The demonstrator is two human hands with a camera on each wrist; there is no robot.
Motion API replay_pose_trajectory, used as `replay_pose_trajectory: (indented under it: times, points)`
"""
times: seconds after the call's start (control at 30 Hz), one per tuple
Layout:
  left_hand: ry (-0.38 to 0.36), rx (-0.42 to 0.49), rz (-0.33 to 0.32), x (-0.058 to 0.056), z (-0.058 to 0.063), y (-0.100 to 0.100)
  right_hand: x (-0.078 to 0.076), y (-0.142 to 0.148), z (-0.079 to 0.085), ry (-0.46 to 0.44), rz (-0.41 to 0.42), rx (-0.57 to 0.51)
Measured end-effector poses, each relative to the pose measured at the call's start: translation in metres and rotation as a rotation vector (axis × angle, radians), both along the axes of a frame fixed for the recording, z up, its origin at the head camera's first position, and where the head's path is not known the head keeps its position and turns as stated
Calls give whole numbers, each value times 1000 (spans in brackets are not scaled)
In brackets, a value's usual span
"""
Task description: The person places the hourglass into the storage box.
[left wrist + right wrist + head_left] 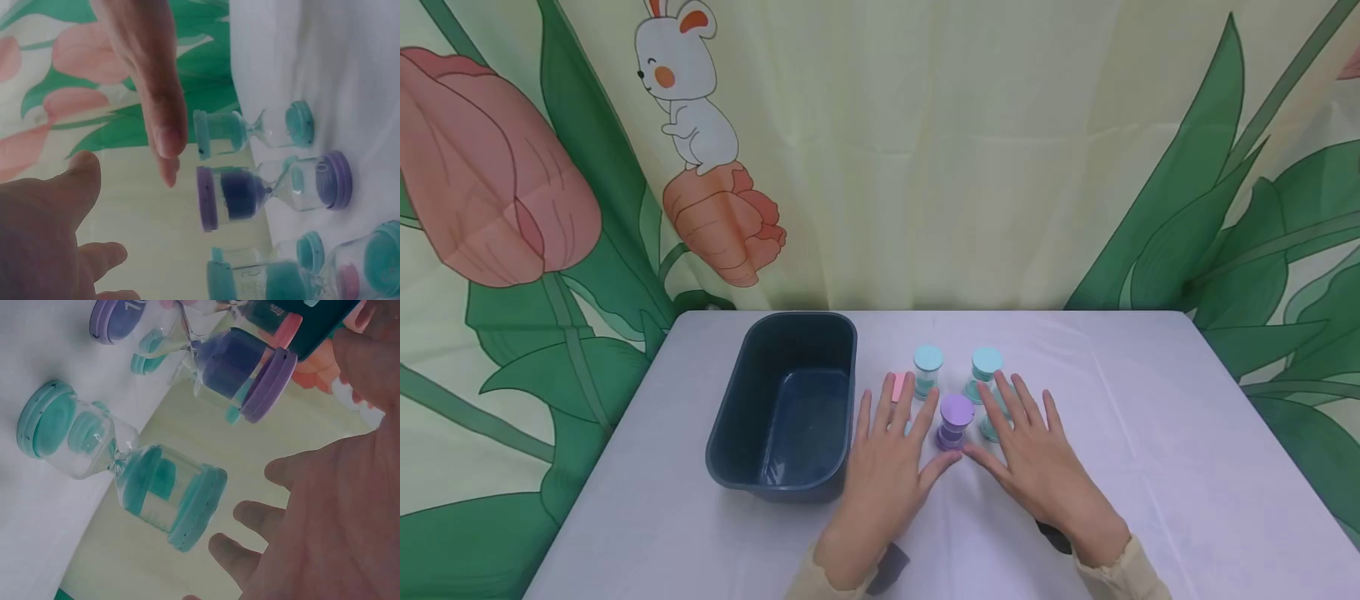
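Both hands are spread with fingers apart, palms down above a group of hourglasses. The left hand hovers over the left ones, partly covering a pink hourglass and a blue-green one. Between the two thumbs stands a purple hourglass, upright. My right hand is above a teal hourglass, which it partly hides in the head view. Behind the hands, two more teal hourglasses stand upright. In the left wrist view, the purple hourglass has dark sand in its upper bulb. Neither hand holds anything.
A deep dark blue plastic bin stands left of the hourglasses, close beside the left hand. A white cloth covers the table. Behind its far edge hangs a curtain printed with tulips, leaves and a rabbit on a carrot.
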State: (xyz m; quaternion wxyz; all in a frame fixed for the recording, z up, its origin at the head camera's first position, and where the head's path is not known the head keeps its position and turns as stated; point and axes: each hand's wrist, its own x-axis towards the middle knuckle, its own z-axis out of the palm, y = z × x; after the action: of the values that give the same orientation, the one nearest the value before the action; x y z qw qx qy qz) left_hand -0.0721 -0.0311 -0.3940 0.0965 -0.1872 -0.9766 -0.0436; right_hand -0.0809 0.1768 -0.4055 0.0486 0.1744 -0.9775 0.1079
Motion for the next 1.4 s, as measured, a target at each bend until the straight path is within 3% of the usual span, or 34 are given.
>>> replay_pose_trajectory:
  times: [0.2, 0.43, 0.73, 1.17, 1.4]
  points:
    - [6, 18, 0, -1, 10, -3, -2, 3, 3, -14, 2, -19]
    - [-10, 104, 10, -2, 24, -13, -6, 6, 2, -22, 6, -30]
    - [13, 117, 40, -1, 37, -31, -11, 9, 0, 9, 26, -32]
    - [137, 219, 62, -1, 43, -60, -13, 12, -5, 47, 64, -55]
    - [189, 213, 76, -1, 40, -83, -15, 14, -7, 69, 82, -70]
